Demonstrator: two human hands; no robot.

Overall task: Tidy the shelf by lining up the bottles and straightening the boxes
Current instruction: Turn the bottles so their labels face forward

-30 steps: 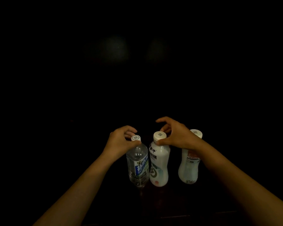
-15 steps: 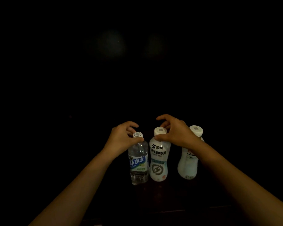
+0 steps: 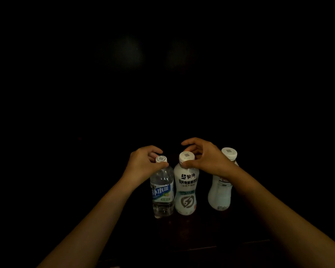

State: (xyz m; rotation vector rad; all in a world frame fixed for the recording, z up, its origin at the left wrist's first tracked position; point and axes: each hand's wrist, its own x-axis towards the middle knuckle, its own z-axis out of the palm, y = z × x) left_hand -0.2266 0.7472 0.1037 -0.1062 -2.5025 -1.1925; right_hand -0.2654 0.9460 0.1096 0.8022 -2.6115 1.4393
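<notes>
Three bottles stand upright in a row on a dark shelf. My left hand (image 3: 143, 163) grips the cap of the clear water bottle (image 3: 161, 192) with a blue label. Touching its right side stands a white bottle (image 3: 186, 190) with dark print, and my right hand (image 3: 207, 157) pinches its neck just below the cap. A second white bottle (image 3: 219, 192) stands apart further right, partly hidden behind my right wrist. No boxes show in the darkness.
The dim front edge of the shelf (image 3: 201, 248) runs below the bottles. Everything else around and behind them is black, with two faint glows high in the middle.
The clear bottle and the middle white bottle were tilted and are now upright, with their labels turned to face me. Both hands keep their hold on the tops.
</notes>
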